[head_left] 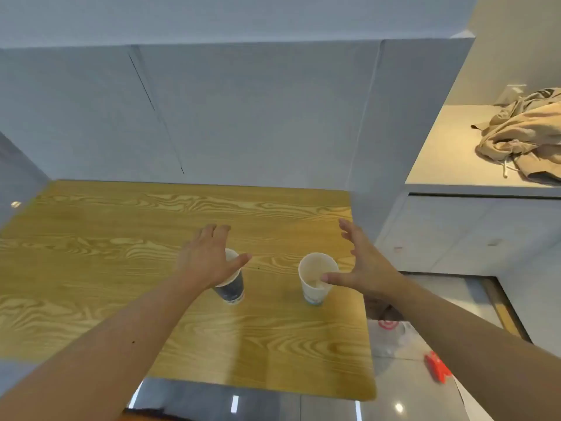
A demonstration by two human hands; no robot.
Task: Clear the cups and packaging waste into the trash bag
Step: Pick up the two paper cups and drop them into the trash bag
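Both bare arms are reaching forward over the table [91,268]. The left hand [209,259] is hovering palm down over the dark cup [232,288], with its fingers spread apart and the thumb pointing toward the right; it is covering part of the rim, and I cannot tell if it is touching the cup. The right hand [368,268] is standing on its edge just beside the white cup [315,279], fingers apart and stretched forward, the thumb lying in front of the cup wall. It is not closing on the cup.

There are 2 cups, both standing upright and apart from each other near the right side of the table. The white cup is looking nearly empty inside.

The table is having a yellow wood-grain top and is standing against a plain pale wall. On the glossy floor at the right, 1 white plastic bag [391,335] with a red mark is lying beside the table, and 1 red package [437,366] is lying near it. On a counter [440,156] at the far right, 1 beige cloth [528,135] is lying crumpled.
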